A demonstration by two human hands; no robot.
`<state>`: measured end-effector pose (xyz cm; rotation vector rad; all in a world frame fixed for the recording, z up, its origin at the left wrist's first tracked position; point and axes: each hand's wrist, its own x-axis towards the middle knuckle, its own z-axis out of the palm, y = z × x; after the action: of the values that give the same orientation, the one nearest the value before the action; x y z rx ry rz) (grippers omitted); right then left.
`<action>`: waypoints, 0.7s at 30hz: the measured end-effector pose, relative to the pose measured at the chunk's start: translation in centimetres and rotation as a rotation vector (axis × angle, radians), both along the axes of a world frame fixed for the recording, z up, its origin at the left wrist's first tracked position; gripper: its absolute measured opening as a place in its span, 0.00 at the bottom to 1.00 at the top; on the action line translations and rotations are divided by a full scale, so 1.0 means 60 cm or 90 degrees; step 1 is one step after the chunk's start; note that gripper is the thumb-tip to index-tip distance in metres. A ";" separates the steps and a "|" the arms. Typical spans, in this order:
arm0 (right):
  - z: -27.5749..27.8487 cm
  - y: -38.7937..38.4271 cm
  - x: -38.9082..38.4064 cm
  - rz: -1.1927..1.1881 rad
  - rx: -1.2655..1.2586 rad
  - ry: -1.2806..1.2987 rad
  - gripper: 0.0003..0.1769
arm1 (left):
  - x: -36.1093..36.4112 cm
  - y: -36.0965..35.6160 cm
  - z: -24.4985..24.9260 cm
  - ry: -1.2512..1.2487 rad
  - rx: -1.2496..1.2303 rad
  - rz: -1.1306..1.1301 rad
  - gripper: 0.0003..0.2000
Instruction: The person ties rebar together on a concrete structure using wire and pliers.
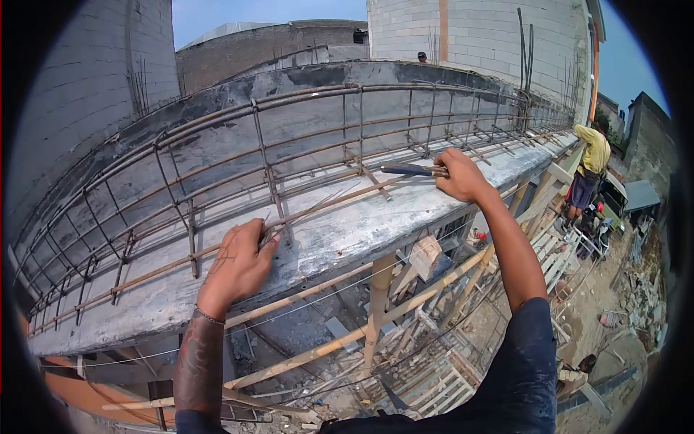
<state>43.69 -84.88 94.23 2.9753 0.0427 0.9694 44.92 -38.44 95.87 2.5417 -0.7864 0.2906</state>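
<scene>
Left hand (pixel 238 264) pinched thin tie wires (pixel 307 211) against the lowest bar of the rebar cage (pixel 360 130) on the concrete ledge (pixel 340 240). Right hand (pixel 463 177) was closed around a dark-handled tool (pixel 406 170), held over the ledge farther along the cage.

— What is around the left hand (pixel 238 267)?
— The ledge (pixel 347 239) lies under it. The rebar cage (pixel 289 137) stands on that ledge, just beyond the fingers. Tie wires (pixel 318 205) run out of its grip toward the right hand (pixel 463 177).
— And at the right hand?
— The tool (pixel 406 170) it holds points to its left, over the cage's lower bars. Behind the cage rises a wall (pixel 303 76). Below both hands, under the ledge, stand timber props (pixel 378 289). Well off to the right of the right hand, a co-worker (pixel 591 155) stands on scaffolding (pixel 557 260).
</scene>
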 end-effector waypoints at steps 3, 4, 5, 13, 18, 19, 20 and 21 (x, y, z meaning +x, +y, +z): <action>-0.001 -0.019 0.018 0.015 0.082 -0.022 0.16 | 0.004 -0.013 -0.026 -0.052 -0.039 -0.022 0.18; -0.004 -0.024 0.018 0.007 0.086 -0.026 0.16 | -0.001 -0.015 -0.028 -0.094 -0.033 -0.017 0.17; -0.007 -0.025 0.020 0.046 0.052 -0.076 0.15 | 0.000 -0.020 -0.037 -0.150 0.000 -0.016 0.16; -0.008 -0.020 0.014 0.003 0.159 -0.114 0.16 | -0.020 -0.031 -0.030 -0.145 -0.017 0.047 0.14; -0.016 -0.014 0.016 -0.016 0.165 -0.122 0.16 | -0.004 -0.018 -0.052 -0.179 -0.042 0.048 0.11; -0.018 -0.015 0.019 -0.015 0.181 -0.119 0.16 | -0.007 -0.018 -0.052 -0.194 -0.053 0.031 0.12; -0.016 -0.018 0.022 -0.013 0.194 -0.120 0.16 | -0.009 -0.019 -0.048 -0.215 -0.066 0.013 0.14; -0.011 -0.014 0.022 -0.021 0.191 -0.124 0.16 | -0.010 -0.019 -0.043 -0.221 -0.064 0.039 0.14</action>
<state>45.02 -85.71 93.58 3.1094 -0.1693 1.3692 44.33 -39.55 93.29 2.4544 -0.7953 0.7872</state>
